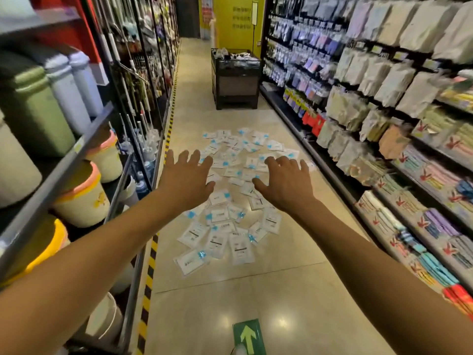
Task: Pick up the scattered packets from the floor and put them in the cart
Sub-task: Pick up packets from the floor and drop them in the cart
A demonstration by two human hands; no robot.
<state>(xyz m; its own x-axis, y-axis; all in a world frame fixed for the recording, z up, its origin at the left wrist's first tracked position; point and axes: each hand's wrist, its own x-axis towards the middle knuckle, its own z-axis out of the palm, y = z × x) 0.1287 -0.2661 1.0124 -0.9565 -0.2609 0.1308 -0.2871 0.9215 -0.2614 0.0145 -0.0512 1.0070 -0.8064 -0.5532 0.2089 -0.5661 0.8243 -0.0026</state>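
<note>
Several white packets (238, 198) with blue marks lie scattered in a heap on the beige floor in the middle of the aisle. My left hand (185, 179) and my right hand (285, 184) are stretched out in front of me above the pile, palms down, fingers spread, holding nothing. A black cart (235, 80) with some packets on top stands farther down the aisle, beyond the pile.
Shelves line both sides: bins and buckets (82, 198) on the left, hanging packaged goods (384, 103) on the right. Yellow-black tape (151, 262) runs along the left shelf base. A green arrow sticker (248, 338) marks the floor near me.
</note>
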